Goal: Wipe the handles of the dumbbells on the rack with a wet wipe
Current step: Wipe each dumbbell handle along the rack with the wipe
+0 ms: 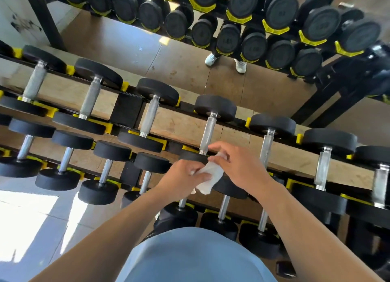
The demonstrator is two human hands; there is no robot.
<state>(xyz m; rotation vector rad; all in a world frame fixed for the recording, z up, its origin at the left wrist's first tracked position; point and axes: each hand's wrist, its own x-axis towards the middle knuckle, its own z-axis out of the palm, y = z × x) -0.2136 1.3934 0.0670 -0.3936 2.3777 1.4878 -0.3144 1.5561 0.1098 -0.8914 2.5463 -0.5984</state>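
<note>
Both hands pinching wet wipe [211, 174] over rack [232, 118], left hand [183, 179] gripping near end, right hand [236, 167] holding far end. Wipe looking light, limp, damp; best wrapped around bar mid-length. Dumbbell handle [207, 131] just beyond fingers: stiff, knurled steel, long axis running away from person, tilting slightly right. Dumbbells themselves heavy, staying cradled.
</note>
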